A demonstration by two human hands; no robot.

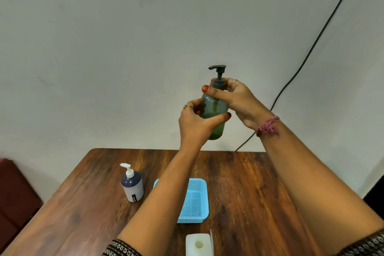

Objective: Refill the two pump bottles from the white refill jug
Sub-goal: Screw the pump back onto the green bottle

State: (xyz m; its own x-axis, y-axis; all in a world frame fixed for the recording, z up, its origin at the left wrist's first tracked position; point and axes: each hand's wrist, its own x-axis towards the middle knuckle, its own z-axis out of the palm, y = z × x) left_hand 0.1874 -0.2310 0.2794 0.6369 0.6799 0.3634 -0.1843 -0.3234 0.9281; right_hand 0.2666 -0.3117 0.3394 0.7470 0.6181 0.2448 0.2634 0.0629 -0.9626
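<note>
A translucent green pump bottle (214, 110) with a dark pump head is held upright in the air, high above the table. My left hand (197, 122) grips its body from the left. My right hand (232, 97) pinches the dark collar at its neck. A second pump bottle (133, 187), dark blue on top, pale below, with a white pump, stands on the table at the left. The white refill jug (199, 244) sits at the near edge with its round opening uncovered.
A light blue perforated tray (195, 201) lies on the wooden table (249, 193) between the bottle and the jug, partly behind my left forearm. A black cable (311, 48) runs down the wall at the right. A dark red seat (12, 193) is at the left.
</note>
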